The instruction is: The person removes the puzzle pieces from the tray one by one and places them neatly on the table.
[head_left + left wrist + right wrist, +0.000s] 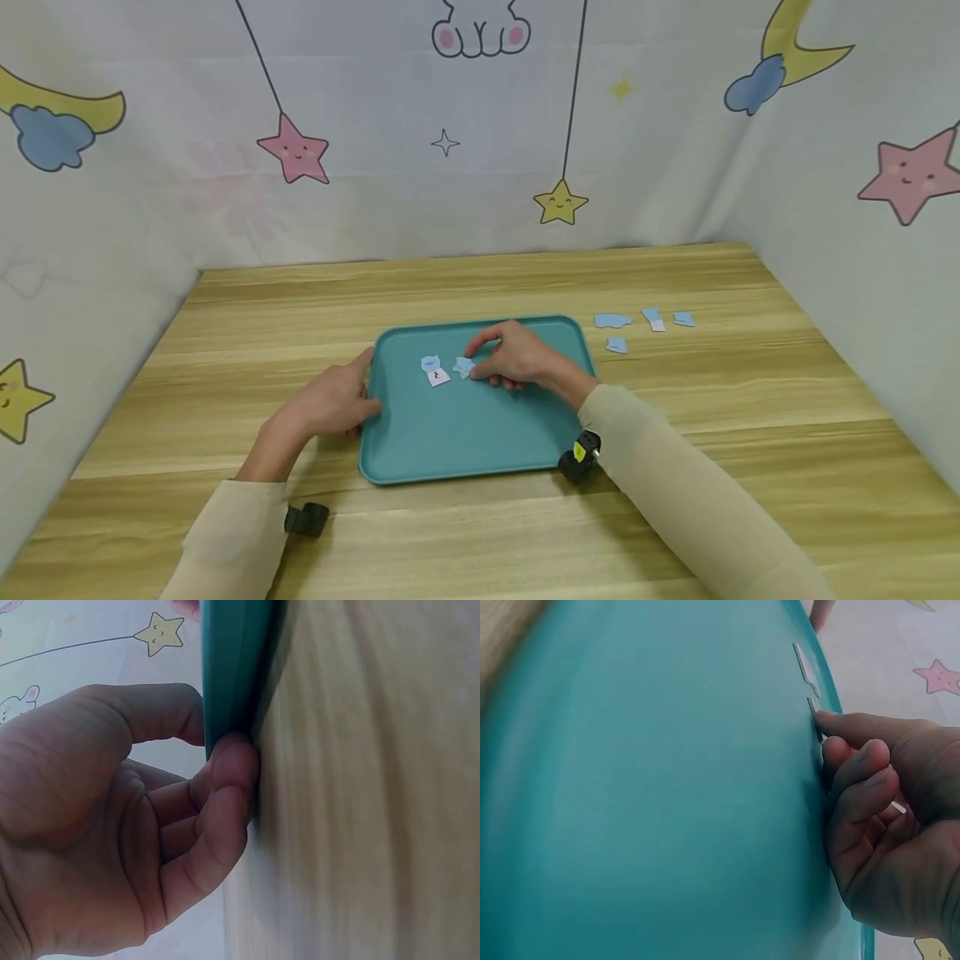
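A teal tray (480, 433) lies on the wooden table. At its left side my left hand (337, 402) grips the rim; in the left wrist view the thumb meets the tray's edge (229, 667) while the other fingers curl against its lower side. Over the tray, my right hand (517, 357) pinches a small light-blue flat piece (462, 367) between thumb and index finger, low at the tray's surface. Just left of it lies a blue-and-white flat piece (437, 377) with a small dark mark. The right wrist view shows the pinched piece (814, 716) nearly edge-on, partly covered by fingertips.
Right of the tray, several loose pieces lie on the table (750, 400): a wide blue one (612, 321), a blue-and-white one (654, 320) and small blue ones (617, 345). A white printed cloth (375, 217) hangs behind the table and along its sides.
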Motion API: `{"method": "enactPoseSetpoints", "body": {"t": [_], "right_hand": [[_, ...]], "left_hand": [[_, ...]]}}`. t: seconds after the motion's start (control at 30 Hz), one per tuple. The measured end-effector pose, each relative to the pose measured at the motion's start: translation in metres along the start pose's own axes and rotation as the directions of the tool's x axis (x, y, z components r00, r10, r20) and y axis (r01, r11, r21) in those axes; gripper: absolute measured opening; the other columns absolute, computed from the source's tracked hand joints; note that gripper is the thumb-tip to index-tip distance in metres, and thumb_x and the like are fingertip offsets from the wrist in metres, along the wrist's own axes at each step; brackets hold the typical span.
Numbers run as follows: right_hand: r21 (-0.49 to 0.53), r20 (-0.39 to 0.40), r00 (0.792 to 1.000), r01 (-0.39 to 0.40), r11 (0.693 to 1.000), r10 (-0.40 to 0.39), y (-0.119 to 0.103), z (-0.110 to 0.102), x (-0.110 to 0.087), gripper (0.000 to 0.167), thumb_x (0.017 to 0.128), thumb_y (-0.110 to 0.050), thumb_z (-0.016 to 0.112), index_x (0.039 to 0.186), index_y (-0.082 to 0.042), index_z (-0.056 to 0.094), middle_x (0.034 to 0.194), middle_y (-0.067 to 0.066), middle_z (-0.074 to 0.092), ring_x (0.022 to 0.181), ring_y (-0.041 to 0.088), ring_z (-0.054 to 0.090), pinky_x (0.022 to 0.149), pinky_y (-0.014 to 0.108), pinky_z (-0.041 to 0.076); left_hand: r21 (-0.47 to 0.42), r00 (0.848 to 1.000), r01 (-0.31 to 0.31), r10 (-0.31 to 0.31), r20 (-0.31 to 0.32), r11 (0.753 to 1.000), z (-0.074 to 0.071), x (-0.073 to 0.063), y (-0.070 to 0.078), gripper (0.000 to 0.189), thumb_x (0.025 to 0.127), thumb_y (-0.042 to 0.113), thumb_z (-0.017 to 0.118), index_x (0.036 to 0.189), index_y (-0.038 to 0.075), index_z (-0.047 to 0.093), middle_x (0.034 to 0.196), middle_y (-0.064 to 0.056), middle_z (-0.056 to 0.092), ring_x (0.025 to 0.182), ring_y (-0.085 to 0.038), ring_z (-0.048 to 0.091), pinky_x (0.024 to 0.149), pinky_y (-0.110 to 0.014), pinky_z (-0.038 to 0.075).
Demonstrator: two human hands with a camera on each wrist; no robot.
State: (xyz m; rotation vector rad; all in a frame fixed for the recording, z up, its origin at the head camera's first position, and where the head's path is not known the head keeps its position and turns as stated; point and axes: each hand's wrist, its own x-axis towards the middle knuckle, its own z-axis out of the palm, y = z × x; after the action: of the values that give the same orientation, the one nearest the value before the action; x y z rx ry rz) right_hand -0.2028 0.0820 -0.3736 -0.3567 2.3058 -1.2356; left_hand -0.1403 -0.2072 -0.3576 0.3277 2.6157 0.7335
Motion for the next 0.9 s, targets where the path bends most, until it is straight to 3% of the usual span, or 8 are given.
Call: {"method": "enactPoseSetpoints", "body": {"t": [0.23,0.63,0.9], "right_hand": [[-0.092,-0.058,0.998,-0.015,0.996,0.009,-0.005,0.007,0.0,0.034,0.089,-0.021,0.086,0.122,-0.018,0.076,0.057,0.001,0.057,0.041,0.014,0.044,0.042,0.027,0.037],[-0.094,-0.068,0.998,-0.011,0.996,0.005,-0.007,0.01,-0.002,0.03,0.09,-0.016,0.084,0.119,-0.015,0.076,0.056,0.001,0.052,0.041,0.013,0.037,0.044,0.027,0.034],[-0.138,-0.109,0.992,0.04,0.99,-0.055,-0.006,0.012,-0.003,0.028,0.086,-0.012,0.087,0.112,-0.013,0.077,0.067,0.001,0.055,0.055,0.014,0.047,0.055,0.027,0.038]], "left_hand": [[0.002,1.0,-0.01,0.01,-0.004,1.0,-0.001,0.001,-0.001,0.09,0.094,0.009,0.058,0.164,-0.014,0.005,0.06,-0.004,0.063,0.05,-0.015,0.062,0.053,-0.032,0.047],[0.004,1.0,-0.003,0.003,-0.004,1.0,0.0,0.0,0.0,0.09,0.094,0.009,0.058,0.164,-0.013,0.006,0.06,-0.004,0.063,0.05,-0.015,0.062,0.053,-0.032,0.047],[0.003,1.0,-0.012,0.012,-0.008,1.0,0.001,-0.001,0.0,0.09,0.093,0.008,0.058,0.164,-0.014,0.006,0.059,-0.004,0.063,0.049,-0.015,0.061,0.052,-0.031,0.046]]}}
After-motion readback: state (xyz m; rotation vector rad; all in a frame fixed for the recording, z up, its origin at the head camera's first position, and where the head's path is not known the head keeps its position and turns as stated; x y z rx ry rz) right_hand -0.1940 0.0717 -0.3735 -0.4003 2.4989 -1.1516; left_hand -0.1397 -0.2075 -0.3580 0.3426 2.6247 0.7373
